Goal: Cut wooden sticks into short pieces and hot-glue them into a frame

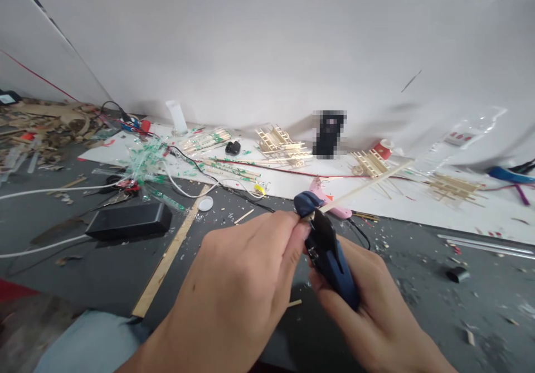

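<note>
Stick (364, 188), in left hand (246, 272), near right hand (370, 300)

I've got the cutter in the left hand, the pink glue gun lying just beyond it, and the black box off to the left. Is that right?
Not quite: the head view shows the cutter in the right hand. The pink glue gun does lie just beyond it, and the black box is off to the left.
</note>
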`<state>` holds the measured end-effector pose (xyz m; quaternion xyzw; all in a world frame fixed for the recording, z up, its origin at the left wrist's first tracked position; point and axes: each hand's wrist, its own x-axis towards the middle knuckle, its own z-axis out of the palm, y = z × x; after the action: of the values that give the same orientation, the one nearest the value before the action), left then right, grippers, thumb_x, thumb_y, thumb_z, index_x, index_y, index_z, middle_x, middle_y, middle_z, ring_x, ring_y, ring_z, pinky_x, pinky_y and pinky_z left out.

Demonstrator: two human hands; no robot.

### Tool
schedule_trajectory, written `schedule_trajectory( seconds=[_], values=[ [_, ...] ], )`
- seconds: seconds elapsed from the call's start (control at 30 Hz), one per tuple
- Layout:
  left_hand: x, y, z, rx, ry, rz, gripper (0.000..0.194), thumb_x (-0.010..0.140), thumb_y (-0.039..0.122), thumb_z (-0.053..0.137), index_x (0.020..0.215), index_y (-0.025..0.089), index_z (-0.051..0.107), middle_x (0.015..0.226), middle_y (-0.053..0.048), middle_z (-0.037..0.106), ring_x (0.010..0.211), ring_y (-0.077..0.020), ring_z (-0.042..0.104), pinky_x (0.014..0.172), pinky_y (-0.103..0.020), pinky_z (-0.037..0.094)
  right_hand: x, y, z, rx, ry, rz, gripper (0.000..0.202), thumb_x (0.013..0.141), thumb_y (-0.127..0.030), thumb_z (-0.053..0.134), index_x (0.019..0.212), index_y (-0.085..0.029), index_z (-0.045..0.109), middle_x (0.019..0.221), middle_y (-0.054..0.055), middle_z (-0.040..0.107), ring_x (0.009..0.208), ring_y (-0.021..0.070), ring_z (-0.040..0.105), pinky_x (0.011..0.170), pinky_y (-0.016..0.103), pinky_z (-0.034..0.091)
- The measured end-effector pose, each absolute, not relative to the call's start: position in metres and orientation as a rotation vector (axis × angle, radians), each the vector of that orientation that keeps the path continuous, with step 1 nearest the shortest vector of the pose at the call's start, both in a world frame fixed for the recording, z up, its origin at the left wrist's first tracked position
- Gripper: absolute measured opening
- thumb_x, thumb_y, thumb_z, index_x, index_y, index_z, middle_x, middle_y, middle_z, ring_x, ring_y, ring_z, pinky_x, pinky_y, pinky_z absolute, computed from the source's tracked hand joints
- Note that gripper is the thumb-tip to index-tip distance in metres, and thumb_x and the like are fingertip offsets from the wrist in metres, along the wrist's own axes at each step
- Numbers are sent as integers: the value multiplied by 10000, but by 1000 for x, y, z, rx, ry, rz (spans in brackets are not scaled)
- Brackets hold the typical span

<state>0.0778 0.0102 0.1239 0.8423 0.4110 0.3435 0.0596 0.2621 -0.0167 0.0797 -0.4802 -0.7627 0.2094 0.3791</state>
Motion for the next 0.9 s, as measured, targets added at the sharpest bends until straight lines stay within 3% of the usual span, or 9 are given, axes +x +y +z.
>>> schedule_trajectory(
  seconds=[0.47, 0.73, 0.83, 0.9],
  values=[
    [81, 14, 120, 2603, 1211, 1028, 316, 1037, 208, 464, 722, 222, 474, 552, 58, 425, 445, -104, 373, 478, -289, 269, 261, -16, 75, -1249, -1931, 509, 120, 787, -115, 471, 734, -221, 495, 641, -46, 520, 550, 108, 445, 511, 226, 362],
    [84, 22, 113, 2518, 1254, 904, 315, 1041, 258, 411, 744, 224, 506, 588, 29, 531, 480, -128, 446, 502, -295, 284, 262, -10, 67, -1314, -1902, 582, 130, 842, -147, 487, 734, -220, 484, 639, -39, 531, 549, 113, 453, 520, 227, 373],
    [81, 30, 111, 2298, 1305, 852, 216, 1034, 334, 420, 973, 217, 592, 765, -11, 651, 623, -166, 588, 561, -288, 389, 265, -2, 60, -1366, -1917, 571, 137, 863, -178, 505, 740, -220, 461, 653, -30, 540, 568, 121, 462, 542, 243, 356],
    [78, 39, 108, 2043, 1226, 851, 307, 1041, 421, 406, 1241, 243, 556, 971, -37, 684, 710, -171, 650, 622, -289, 480, 268, 3, 55, -1418, -1961, 548, 138, 850, -173, 518, 746, -222, 441, 675, -25, 551, 587, 128, 462, 562, 256, 334]
  ],
)
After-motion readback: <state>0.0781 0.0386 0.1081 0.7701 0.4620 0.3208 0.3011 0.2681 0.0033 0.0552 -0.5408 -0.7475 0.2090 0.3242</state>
